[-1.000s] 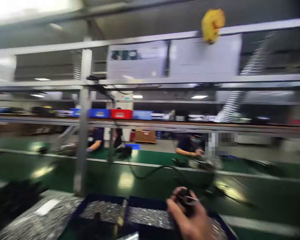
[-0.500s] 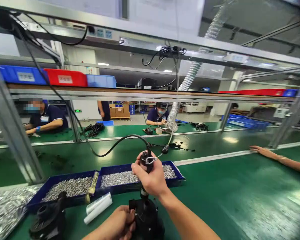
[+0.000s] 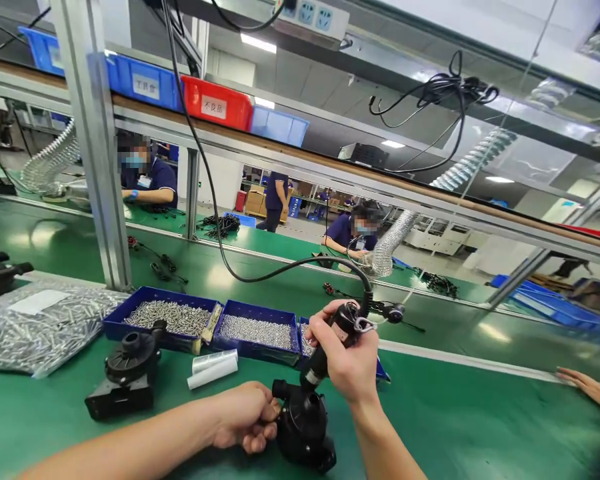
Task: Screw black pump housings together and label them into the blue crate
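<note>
My right hand (image 3: 353, 360) is wrapped round a black electric screwdriver (image 3: 325, 350), with its cable rising from the top. The tool leans, its lower end at the top of a black pump housing (image 3: 305, 427); the bit itself is hidden. My left hand (image 3: 247, 417) has curled fingers pressed to the left side of this housing, below its short side pipe. On the left, a second black pump housing (image 3: 130, 367) stands on the green bench (image 3: 455, 427). Behind my hands, blue trays (image 3: 260, 347) hold small metal screws.
White rolls (image 3: 214, 368) lie before the trays. A clear bag of metal parts (image 3: 45, 327) is at the left. Another person's hand (image 3: 587, 387) rests at the right edge. A metal upright (image 3: 93, 147) and shelf bins (image 3: 215, 103) stand beyond; the black cable (image 3: 215, 193) hangs across.
The view has turned left and tilted. The screwdriver, nearly upright before, now leans with its top to the right. Both hands stay at the same pump housing.
</note>
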Demonstrator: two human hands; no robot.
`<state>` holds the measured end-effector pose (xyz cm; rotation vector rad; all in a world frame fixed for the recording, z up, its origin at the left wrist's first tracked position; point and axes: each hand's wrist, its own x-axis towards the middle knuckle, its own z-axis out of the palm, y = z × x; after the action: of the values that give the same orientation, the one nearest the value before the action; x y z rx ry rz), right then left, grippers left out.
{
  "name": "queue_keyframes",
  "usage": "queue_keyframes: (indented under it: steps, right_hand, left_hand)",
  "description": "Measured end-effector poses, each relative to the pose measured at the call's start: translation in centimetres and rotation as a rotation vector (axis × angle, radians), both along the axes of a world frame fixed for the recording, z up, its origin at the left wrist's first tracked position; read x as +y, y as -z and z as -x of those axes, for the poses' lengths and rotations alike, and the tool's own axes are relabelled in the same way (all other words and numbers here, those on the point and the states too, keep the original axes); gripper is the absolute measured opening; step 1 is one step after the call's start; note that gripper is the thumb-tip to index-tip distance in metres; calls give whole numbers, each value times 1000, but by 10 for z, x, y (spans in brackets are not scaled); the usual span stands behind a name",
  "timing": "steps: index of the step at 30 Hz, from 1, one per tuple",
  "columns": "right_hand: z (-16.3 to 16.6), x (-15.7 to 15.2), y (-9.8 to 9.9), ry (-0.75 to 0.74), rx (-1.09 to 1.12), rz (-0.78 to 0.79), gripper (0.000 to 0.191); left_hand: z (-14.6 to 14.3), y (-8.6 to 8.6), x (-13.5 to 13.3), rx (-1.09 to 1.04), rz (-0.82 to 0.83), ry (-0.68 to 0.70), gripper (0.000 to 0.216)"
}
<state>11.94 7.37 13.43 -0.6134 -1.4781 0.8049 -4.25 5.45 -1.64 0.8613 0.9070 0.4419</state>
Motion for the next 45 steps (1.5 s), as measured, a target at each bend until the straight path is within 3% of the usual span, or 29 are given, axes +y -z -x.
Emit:
queue_keyframes:
  steps: [4,8,11,17,24,29,36,41,45]
  right_hand:
    - [0,-2,-2,5,-29,-21,23]
    - [-2,0,-2,24,-21,-36,23]
    - [-4,2,-1,46,-29,-37,22]
    - [-7,3,1,59,-51,-21,22]
    - [1,2,0,17,-3,8,15]
    - [-5,7,-4,-10,-21,4,18]
    - [-17,-6,-20,-128,285,-51,15]
    - [-6,-8,-9,-285,172,52,16]
    - [-2,-3,1,-289,102,97,21]
  left_hand:
    - [3,-6,1,-27,8,14,31]
    - [10,-17,1,9,-87,72,29]
    - [12,-23,-2,66,-149,118,46]
    - [-5,-23,-15,122,-103,-85,78]
    - [-13,-35,-25,119,-94,-200,71]
    - [-13,-35,-24,120,-89,-169,64]
    - [-14,-22,-18,163,-194,-140,57]
    - [-11,-16,-19,210,-229,-147,53]
    - [-10,-16,-17,163,-161,-129,62]
